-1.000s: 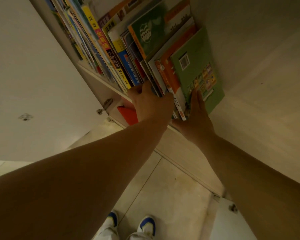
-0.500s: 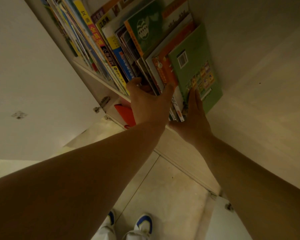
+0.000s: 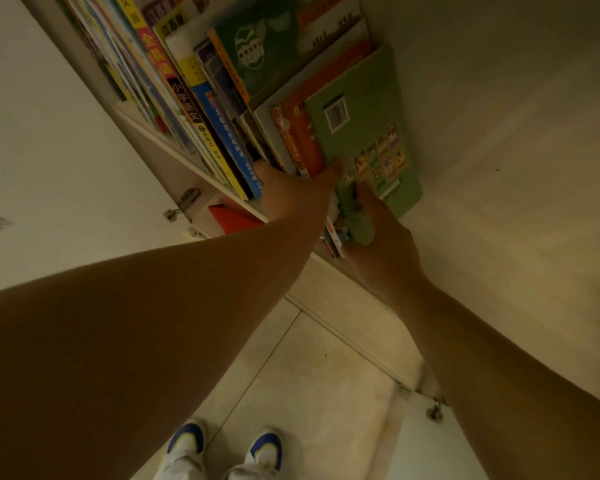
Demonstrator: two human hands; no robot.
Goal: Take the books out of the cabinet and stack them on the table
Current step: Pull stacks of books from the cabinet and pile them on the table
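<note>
Green book [image 3: 364, 133] sits at the right end of the row on the cabinet shelf [image 3: 187, 164], leaning left onto an orange book [image 3: 300, 136] and the rest. Both hands are at that end. Left hand [image 3: 293, 199] reaches into the row, thumb against the orange book's lower edge; its other fingers are hidden between the books, so whether the grip is closed on anything I cannot tell. Right hand [image 3: 383, 240] has its fingers curled round the green book's bottom corner, so that grip looks closed on the green book, thumb side hidden.

No table in view; all books are in the cabinet, so the task looks barely begun.

Risks, judged from here:
- Row is packed and tilted. Pulling the green book removes the end support, so the orange book and its neighbours may slump right or slide off the shelf edge.
- Thin paperback held by one corner only: it may bend, twist or slip out once free of the shelf.
- Left hand's bundle is uneven; a thin book in the middle could drop through onto the floor [image 3: 291, 375], near the shoes [image 3: 187, 445].
- Dark green book [image 3: 257, 46] behind leans on the same pile and could tip forward once they go.
- Open door [image 3: 49, 150] is close on the left, so a wide swing out could knock it.
</note>
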